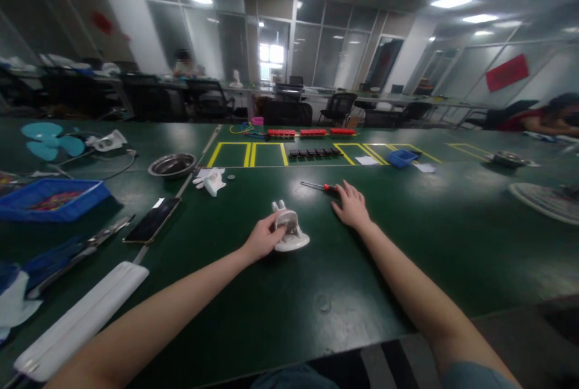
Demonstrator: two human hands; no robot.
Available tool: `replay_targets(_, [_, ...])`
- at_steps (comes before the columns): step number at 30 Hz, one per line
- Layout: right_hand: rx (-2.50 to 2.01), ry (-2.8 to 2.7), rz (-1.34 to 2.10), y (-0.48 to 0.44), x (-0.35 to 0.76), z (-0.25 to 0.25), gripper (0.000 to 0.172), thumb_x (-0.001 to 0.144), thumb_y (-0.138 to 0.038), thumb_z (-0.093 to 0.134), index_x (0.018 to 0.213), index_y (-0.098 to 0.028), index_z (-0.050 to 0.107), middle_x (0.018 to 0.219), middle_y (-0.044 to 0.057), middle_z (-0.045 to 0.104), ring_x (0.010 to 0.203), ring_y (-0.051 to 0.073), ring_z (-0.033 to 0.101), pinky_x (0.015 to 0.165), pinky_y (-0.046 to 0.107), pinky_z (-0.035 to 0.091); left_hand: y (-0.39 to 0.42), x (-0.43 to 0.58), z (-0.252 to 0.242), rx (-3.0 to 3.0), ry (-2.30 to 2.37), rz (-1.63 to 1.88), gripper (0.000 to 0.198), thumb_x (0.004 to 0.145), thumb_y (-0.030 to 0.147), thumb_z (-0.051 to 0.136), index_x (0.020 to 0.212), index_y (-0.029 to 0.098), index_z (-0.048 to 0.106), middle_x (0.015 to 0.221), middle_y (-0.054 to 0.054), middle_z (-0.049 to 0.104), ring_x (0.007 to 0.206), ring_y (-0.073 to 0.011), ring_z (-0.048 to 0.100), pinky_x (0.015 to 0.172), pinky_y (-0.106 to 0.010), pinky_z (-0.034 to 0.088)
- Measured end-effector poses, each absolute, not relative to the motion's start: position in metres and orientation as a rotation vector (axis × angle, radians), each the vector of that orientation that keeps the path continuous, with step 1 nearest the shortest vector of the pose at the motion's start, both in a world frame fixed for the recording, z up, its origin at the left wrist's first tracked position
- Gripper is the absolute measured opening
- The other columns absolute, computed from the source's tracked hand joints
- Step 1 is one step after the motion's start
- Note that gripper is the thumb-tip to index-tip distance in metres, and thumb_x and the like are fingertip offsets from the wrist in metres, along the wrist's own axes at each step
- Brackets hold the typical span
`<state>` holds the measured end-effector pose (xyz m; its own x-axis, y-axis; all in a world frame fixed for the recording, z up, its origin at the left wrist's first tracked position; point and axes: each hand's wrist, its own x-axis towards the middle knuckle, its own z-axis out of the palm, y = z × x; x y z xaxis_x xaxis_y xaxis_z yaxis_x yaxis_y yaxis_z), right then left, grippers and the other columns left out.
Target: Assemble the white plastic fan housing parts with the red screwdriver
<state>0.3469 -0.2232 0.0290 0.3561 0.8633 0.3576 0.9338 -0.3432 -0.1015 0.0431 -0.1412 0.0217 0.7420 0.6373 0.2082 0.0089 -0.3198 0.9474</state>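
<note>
My left hand point(263, 237) is closed on a white plastic stand-like part point(293, 239), which has a round base and two short prongs at the top. The part is tilted just over the green table, and my fingers hide some of its left side. To the right, my right hand point(353, 207) is palm down with its fingers apart. Its fingertips are at the handle end of a screwdriver point(326, 187) with a red and black handle, whose shaft points left. I cannot tell whether they touch the handle.
Left of me are a phone point(152, 221), a long white case point(85, 316), a blue tray point(54, 199) of small parts, a metal bowl point(172, 164) and a blue-bladed fan point(52, 140). Beyond stand a black rack point(315, 153) and a small blue tray point(401, 158). People sit farther off.
</note>
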Motion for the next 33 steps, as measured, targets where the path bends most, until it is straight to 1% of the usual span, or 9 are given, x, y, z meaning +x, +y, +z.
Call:
replay_targets(4, [-2.470,-1.501,-0.257,-0.222,0.368,0.015,0.061,0.092,-0.045,0.045,0.145,-0.018,0.032,0.148,0.015,0.035,0.130,0.032,0.034,0.104,0.045,0.029,-0.144,0.042,0.027,1.792,0.533,0.691,0.043,0.085,0.023,0.055,0.127,0.015,0.055,0.115,-0.007,0.067,0.106,-0.0223,0.063,0.097,-0.039,0.048])
replay_targets(9, [-2.512,-1.463,-0.269,-0.222,0.368,0.017,0.049,0.091,-0.050,0.047,0.126,-0.017,0.055,0.126,0.017,0.051,0.113,0.030,0.046,0.092,0.039,0.036,-0.145,0.040,0.033,1.795,0.555,0.709,0.040,0.085,0.023,0.054,0.124,0.016,0.057,0.116,-0.007,0.067,0.107,-0.0225,0.063,0.097,-0.041,0.048])
replay_targets(11, [-2.517,-1.483,-0.230,-0.223,0.366,0.019,0.045,0.092,-0.049,0.047,0.120,-0.017,0.059,0.120,0.016,0.053,0.110,0.029,0.048,0.090,0.037,0.037,-0.141,0.038,0.033,1.807,0.579,0.740,0.040,0.085,0.024,0.054,0.124,0.017,0.057,0.116,-0.006,0.066,0.107,-0.0224,0.063,0.097,-0.040,0.048])
replay_targets(16, [-2.473,-1.543,-0.157,-0.227,0.356,0.022,0.042,0.093,-0.044,0.045,0.122,-0.014,0.055,0.110,0.015,0.061,0.098,0.024,0.058,0.079,0.030,0.041,-0.117,0.031,0.034,1.783,0.734,0.924,0.038,0.085,0.024,0.055,0.121,0.015,0.060,0.113,-0.007,0.067,0.104,-0.0227,0.062,0.098,-0.041,0.047])
replay_targets(20, [-2.507,-1.573,-0.070,-0.226,0.348,0.024,0.049,0.091,-0.053,0.047,0.123,-0.016,0.051,0.101,0.013,0.066,0.084,0.024,0.063,0.067,0.029,0.042,-0.093,0.026,0.029,1.611,0.821,1.081,0.037,0.084,0.025,0.056,0.119,0.014,0.061,0.112,-0.010,0.067,0.103,-0.0244,0.063,0.093,-0.042,0.049])
replay_targets(23, [-2.513,-1.610,-0.102,-0.222,0.345,0.026,0.051,0.090,-0.060,0.042,0.117,-0.018,0.054,0.101,0.013,0.066,0.083,0.024,0.064,0.064,0.029,0.041,-0.081,0.027,0.021,1.400,0.809,1.126,0.039,0.084,0.023,0.056,0.121,0.013,0.058,0.111,-0.011,0.067,0.099,-0.0246,0.066,0.087,-0.042,0.053])
replay_targets(26, [-2.495,-1.577,-0.133,-0.219,0.341,0.027,0.044,0.093,-0.055,0.039,0.109,-0.018,0.058,0.097,0.012,0.068,0.080,0.023,0.065,0.060,0.027,0.040,-0.078,0.028,0.016,1.285,0.799,1.159,0.039,0.083,0.022,0.058,0.121,0.013,0.057,0.113,-0.012,0.067,0.098,-0.0247,0.066,0.086,-0.041,0.054])
replay_targets(29, [-2.353,-1.578,-0.198,-0.226,0.334,0.030,0.038,0.092,-0.048,0.041,0.105,-0.017,0.060,0.088,0.010,0.069,0.073,0.021,0.065,0.057,0.026,0.040,-0.079,0.028,0.016,1.239,0.795,1.170,0.039,0.084,0.021,0.058,0.122,0.012,0.057,0.115,-0.013,0.066,0.099,-0.0246,0.066,0.087,-0.041,0.054])
replay_targets(33, [-1.904,-1.796,-0.463,-0.249,0.316,0.038,0.036,0.082,-0.042,0.050,0.102,-0.015,0.063,0.072,0.006,0.068,0.059,0.018,0.062,0.057,0.025,0.043,-0.078,0.027,0.017,1.213,0.812,1.175,0.038,0.085,0.021,0.058,0.122,0.013,0.057,0.115,-0.013,0.066,0.100,-0.0251,0.066,0.087,-0.042,0.054])
